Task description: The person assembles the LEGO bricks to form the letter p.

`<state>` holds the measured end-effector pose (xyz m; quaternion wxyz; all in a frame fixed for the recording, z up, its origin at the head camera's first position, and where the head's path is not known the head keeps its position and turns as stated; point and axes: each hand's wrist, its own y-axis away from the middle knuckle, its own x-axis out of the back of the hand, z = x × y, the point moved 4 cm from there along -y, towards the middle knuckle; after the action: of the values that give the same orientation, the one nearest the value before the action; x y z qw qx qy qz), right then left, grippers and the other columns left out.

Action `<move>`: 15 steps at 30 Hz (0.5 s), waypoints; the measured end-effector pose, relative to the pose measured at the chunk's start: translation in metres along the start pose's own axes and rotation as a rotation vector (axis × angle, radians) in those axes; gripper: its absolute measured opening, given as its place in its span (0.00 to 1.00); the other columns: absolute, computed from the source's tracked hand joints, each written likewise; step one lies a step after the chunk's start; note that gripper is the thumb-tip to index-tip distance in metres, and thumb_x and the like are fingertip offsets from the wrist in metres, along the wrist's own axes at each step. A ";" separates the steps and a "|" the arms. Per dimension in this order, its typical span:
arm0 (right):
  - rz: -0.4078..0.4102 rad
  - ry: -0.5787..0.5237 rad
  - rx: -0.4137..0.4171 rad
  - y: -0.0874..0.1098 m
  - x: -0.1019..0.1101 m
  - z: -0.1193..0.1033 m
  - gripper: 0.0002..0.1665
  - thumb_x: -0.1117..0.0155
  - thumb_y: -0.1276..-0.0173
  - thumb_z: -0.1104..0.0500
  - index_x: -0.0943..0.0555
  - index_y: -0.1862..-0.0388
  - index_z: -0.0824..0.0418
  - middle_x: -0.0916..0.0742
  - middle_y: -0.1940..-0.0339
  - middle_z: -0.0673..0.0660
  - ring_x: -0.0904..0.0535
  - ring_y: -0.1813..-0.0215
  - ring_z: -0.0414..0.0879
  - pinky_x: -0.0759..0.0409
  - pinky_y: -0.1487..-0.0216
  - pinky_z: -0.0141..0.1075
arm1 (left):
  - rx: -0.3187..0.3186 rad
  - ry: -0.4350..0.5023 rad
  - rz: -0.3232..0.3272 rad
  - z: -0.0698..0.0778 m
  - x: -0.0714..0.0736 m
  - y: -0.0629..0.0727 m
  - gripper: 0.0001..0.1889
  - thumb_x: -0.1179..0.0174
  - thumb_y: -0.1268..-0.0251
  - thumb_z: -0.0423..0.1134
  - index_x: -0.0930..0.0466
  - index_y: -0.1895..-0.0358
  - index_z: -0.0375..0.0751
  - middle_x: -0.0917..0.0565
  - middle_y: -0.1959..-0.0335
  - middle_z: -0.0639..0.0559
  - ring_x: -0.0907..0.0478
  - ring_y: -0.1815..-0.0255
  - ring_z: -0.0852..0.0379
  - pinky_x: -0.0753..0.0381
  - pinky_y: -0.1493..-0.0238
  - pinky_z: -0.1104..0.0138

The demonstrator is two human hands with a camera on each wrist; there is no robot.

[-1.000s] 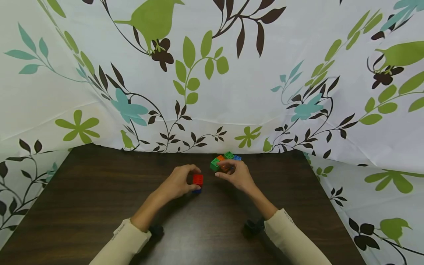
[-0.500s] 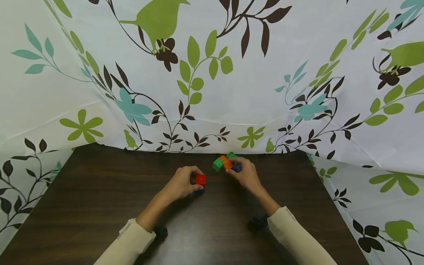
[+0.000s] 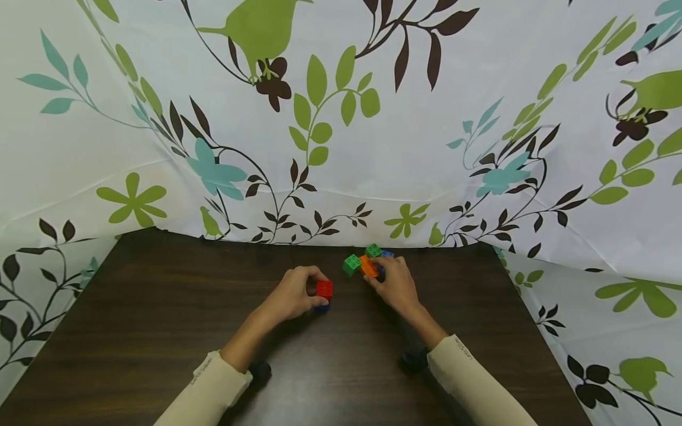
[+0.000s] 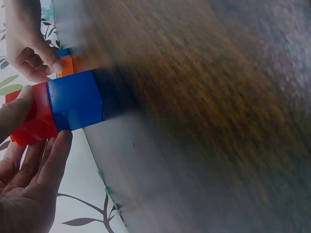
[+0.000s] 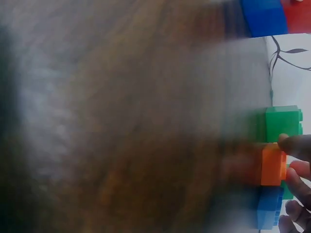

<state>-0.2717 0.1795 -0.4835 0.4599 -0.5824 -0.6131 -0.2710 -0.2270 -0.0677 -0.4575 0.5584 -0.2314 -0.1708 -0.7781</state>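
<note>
Near the middle of the table, my left hand (image 3: 292, 293) grips a red toy building brick (image 3: 324, 289) between thumb and fingers. A blue brick (image 4: 75, 99) sits directly beneath the red one, forming a two-brick stack. To the right, my right hand (image 3: 398, 287) pinches an orange brick (image 5: 273, 165) low over the table, thumb on one side and fingers curled on the other. Beside the orange one stands a green brick (image 5: 283, 121). Another green brick (image 3: 373, 251) lies behind, and blue (image 5: 268, 208) shows past the orange brick, partly hidden by the right hand in the head view.
The dark wooden table (image 3: 186, 313) ends at the back against a white patterned cloth (image 3: 405, 148). The loose bricks lie close to that rear edge. Dark wrist-worn devices (image 3: 260, 373) sit under both forearms.
My right hand has come from above the bricks down around the orange brick, which has shifted slightly away from the green one. The left hand keeps its hold on the stack.
</note>
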 end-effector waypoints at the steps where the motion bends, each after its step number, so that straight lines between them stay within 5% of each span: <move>1: 0.004 0.009 -0.003 0.000 -0.001 0.000 0.28 0.18 0.34 0.49 0.12 0.38 0.58 0.09 0.43 0.58 0.24 0.51 0.53 0.22 0.51 0.45 | -0.001 0.000 0.001 0.000 0.000 0.000 0.19 0.18 0.46 0.28 0.13 0.51 0.37 0.09 0.55 0.43 0.10 0.56 0.52 0.09 0.53 0.60; 15: -0.015 -0.015 -0.124 0.003 -0.005 0.001 0.30 0.19 0.33 0.48 0.14 0.38 0.62 0.13 0.51 0.59 0.24 0.47 0.56 0.18 0.52 0.49 | 0.014 0.040 -0.005 -0.003 0.000 0.000 0.18 0.18 0.46 0.28 0.13 0.52 0.37 0.10 0.54 0.42 0.10 0.57 0.51 0.09 0.54 0.61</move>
<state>-0.2694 0.1790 -0.4886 0.4162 -0.6071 -0.6029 -0.3078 -0.2278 -0.0690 -0.4596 0.5615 -0.2115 -0.1659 -0.7826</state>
